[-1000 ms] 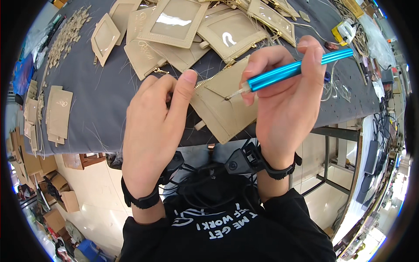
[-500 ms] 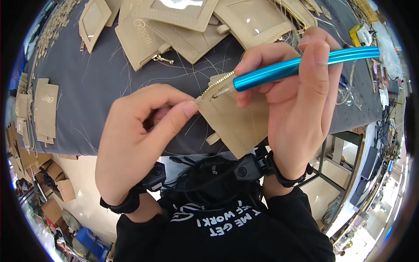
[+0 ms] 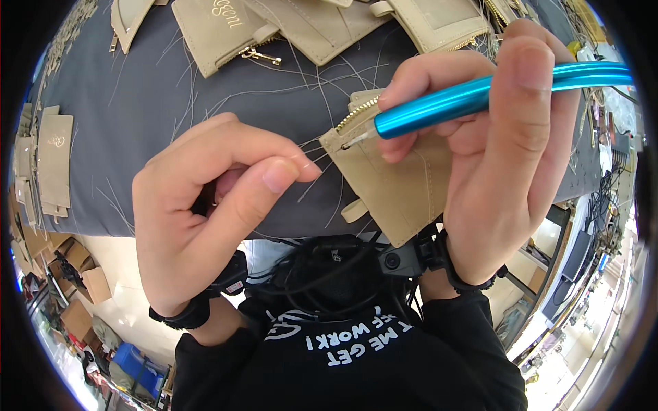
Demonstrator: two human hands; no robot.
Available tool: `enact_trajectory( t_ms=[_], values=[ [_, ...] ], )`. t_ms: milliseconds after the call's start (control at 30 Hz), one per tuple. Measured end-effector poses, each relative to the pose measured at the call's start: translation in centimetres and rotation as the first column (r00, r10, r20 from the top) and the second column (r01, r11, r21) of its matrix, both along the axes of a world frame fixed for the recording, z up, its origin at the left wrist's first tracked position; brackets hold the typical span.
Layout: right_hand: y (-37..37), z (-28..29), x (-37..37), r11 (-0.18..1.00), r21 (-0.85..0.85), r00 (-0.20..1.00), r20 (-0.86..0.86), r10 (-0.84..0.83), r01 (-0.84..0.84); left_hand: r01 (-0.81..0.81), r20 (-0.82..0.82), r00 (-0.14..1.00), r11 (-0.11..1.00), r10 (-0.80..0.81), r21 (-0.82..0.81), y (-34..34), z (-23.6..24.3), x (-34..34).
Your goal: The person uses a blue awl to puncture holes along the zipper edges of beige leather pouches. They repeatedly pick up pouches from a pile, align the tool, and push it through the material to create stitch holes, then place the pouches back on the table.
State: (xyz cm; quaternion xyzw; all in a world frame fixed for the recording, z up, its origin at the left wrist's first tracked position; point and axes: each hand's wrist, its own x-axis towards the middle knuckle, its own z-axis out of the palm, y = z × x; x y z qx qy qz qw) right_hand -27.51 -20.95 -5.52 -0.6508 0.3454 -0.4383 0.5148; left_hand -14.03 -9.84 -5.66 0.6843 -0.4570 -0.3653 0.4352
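My left hand [image 3: 199,212] pinches fine threads [image 3: 311,160] that run from the corner of a beige zip pouch [image 3: 394,198] lying on the grey cloth-covered table. My right hand [image 3: 504,151] grips a bright blue pen-like tool [image 3: 439,108], its thin tip at the pouch's corner beside the gold zipper [image 3: 353,113]. The fingers of this hand hang over the pouch and partly hide it. Whether they rest on it is unclear.
More beige pouches [image 3: 212,31] with gold zips lie at the back of the table [image 3: 157,82], among loose threads. Flat beige pieces [image 3: 55,164] and a heap of scraps [image 3: 72,24] are at the left. Cartons [image 3: 89,281] stand on the floor; cables and clutter line the right.
My left hand has moved down and left from the pouch, now pinching thread with fingers drawn together. My right hand, still holding the blue tool, has shifted right. The pouch has moved slightly right and down.
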Motion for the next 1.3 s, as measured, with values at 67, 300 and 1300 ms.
enact_trajectory(
  t_ms=[67,300,1300],
  values=[
    [-0.07,-0.24,0.00,1.000,-0.012,1.000,-0.008,0.007,-0.007,0.005,0.037,0.999,0.999,-0.004,-0.031,0.06,-0.48,0.16],
    [-0.16,-0.56,0.03,0.999,-0.054,1.000,-0.022,-0.003,0.002,0.003,0.043,0.999,0.999,-0.001,-0.038,-0.04,-0.42,0.04],
    [-0.28,-0.56,-0.21,0.997,-0.069,1.000,0.005,0.021,-0.021,0.025,0.072,0.997,0.994,-0.017,-0.108,0.16,-0.54,0.13]
  ],
)
